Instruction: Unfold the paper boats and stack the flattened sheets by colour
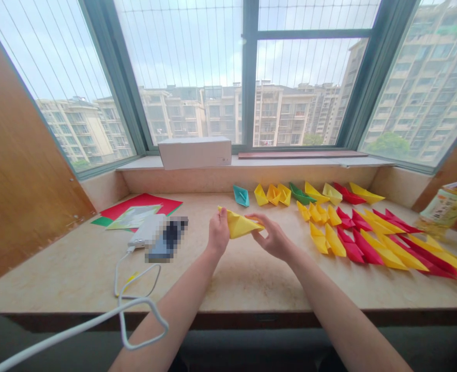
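A yellow folded paper boat is held above the stone counter, its pointed ends to left and right. My left hand grips its left end, thumb on the near side. At the other end, my right hand pinches the tip between thumb and fingers. Beyond the hands a turquoise paper boat stands on the counter. Several yellow paper boats are lined up beside it.
Rows of red paper boats and yellow ones fill the right side, near a bottle. At left lie coloured paper sheets, a white power bank, a blurred-out phone-like object and a white cable. A white box sits on the sill.
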Demonstrator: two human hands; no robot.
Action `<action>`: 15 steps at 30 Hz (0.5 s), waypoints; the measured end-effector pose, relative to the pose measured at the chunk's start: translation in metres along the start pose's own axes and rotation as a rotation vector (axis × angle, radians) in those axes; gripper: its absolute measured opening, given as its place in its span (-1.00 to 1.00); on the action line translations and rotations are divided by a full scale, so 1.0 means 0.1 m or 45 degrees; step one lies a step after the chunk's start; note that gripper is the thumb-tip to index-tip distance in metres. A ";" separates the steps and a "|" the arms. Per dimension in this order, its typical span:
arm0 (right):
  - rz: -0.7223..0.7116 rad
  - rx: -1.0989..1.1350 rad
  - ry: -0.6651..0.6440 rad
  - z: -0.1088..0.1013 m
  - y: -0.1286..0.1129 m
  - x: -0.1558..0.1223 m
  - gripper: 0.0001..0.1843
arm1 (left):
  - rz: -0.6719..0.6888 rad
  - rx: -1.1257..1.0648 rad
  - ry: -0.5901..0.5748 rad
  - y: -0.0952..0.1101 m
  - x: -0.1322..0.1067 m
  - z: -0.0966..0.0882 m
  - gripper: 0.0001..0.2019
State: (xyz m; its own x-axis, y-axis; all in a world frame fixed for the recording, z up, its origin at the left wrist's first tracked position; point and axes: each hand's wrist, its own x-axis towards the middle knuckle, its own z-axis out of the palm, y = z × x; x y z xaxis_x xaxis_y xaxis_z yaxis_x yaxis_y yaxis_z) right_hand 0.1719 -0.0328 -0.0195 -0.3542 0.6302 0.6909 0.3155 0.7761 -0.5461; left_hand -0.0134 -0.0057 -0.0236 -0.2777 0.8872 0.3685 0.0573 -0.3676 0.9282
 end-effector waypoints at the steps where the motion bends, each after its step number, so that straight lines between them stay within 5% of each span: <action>1: 0.040 0.037 -0.019 0.00 0.00 0.00 -0.55 | -0.010 -0.004 0.012 -0.01 0.01 0.00 -0.47; 6: 0.274 0.379 0.083 0.09 0.01 0.01 -0.71 | -0.063 -0.171 -0.016 -0.05 0.02 0.02 -0.47; 15: 0.490 0.595 0.290 0.01 0.00 0.08 -0.56 | -0.084 -0.527 -0.418 0.20 -0.11 0.09 -0.43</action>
State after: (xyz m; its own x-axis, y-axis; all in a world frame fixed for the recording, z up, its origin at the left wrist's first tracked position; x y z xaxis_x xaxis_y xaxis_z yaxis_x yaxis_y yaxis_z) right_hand 0.1679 -0.0272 -0.0146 -0.0802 0.8846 0.4595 -0.0521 0.4566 -0.8881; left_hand -0.0006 -0.0204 -0.0091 0.0504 0.9283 0.3683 -0.3515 -0.3287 0.8766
